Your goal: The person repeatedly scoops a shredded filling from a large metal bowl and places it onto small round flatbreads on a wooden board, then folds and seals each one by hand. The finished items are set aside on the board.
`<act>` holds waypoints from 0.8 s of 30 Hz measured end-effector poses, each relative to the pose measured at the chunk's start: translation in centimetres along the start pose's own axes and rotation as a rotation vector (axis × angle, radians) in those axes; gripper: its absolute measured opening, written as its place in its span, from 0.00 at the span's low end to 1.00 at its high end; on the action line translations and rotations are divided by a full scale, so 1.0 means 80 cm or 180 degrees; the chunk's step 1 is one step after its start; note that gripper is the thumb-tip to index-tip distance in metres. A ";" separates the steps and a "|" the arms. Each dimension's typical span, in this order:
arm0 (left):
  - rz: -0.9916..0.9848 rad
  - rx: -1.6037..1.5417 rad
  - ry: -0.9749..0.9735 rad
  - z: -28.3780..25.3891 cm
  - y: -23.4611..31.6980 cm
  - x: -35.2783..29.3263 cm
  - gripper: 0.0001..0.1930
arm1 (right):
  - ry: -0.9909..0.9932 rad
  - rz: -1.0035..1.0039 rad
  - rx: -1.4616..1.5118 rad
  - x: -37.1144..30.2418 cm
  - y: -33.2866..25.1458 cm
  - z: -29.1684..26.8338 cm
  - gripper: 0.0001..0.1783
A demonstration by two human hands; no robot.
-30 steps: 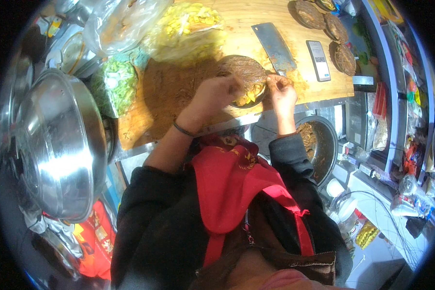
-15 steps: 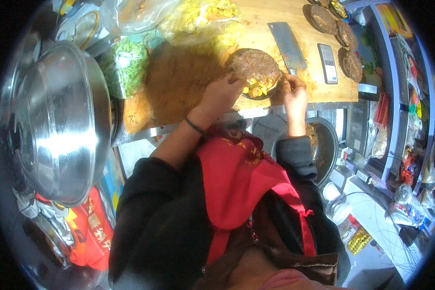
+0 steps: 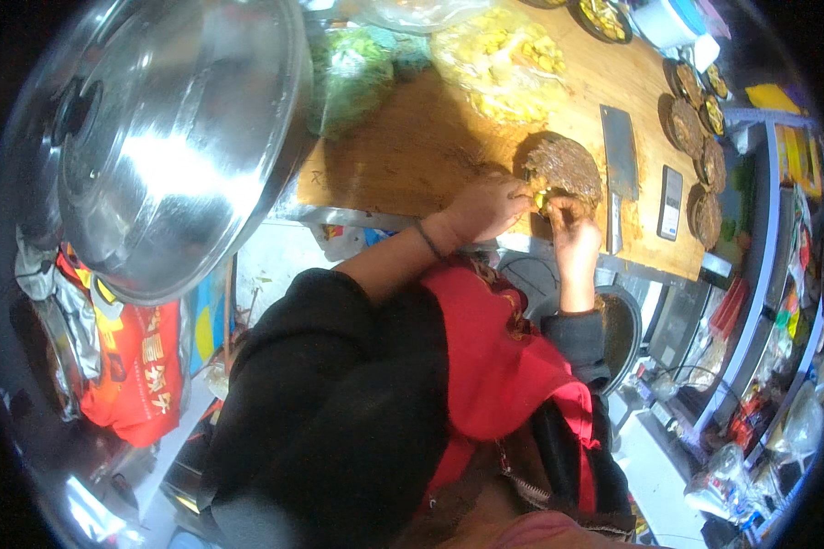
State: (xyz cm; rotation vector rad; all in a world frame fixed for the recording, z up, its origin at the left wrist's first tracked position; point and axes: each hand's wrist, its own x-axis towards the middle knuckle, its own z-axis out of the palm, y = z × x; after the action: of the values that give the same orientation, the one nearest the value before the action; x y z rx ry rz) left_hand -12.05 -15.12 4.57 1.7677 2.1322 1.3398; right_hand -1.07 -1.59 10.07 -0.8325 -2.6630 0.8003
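Note:
A round dark bowl holds a layer of brown minced meat (image 3: 563,166) on the wooden board. Yellow chunks (image 3: 540,199) peek out at its near left edge, partly hidden by my fingers. My left hand (image 3: 494,209) reaches in from the left, fingertips pinched at the meat's near left edge. Opposite it, my right hand (image 3: 574,233) has thumb and fingers pressed together on the near edge of the meat. Both hands are close together. Just right of the bowl lies a cleaver (image 3: 619,151), its handle toward me.
A phone (image 3: 670,203) lies right of the cleaver. Several filled bowls (image 3: 687,126) line the board's right side. Bags of yellow chunks (image 3: 504,64) and shredded greens (image 3: 350,78) lie at the back. A big metal lid (image 3: 183,156) looms at left; a dark basin (image 3: 619,334) sits below the board.
The view has swung, so the board appears farther right. My hands have come closer together at the bowl's near side. More of the yellow chunks are now covered or hidden.

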 end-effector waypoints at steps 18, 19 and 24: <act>-0.0456 0.0461 -0.0231 -0.054 -0.114 -0.028 0.11 | -0.0464 -0.0446 0.0274 -0.033 -0.065 0.030 0.12; -0.0564 0.0178 -0.0343 -0.052 -0.103 -0.030 0.11 | -0.0535 -0.0505 0.0052 -0.035 -0.068 0.042 0.14; -0.1625 0.0594 -0.0074 -0.106 -0.079 -0.059 0.14 | -0.0620 -0.0381 -0.0250 -0.033 -0.065 0.086 0.26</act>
State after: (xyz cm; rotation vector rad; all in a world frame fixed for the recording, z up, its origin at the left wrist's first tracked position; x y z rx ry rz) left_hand -19.89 -23.58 3.60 1.1453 2.5234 1.0093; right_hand -3.86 -9.69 7.23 -0.6344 -2.9000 0.7888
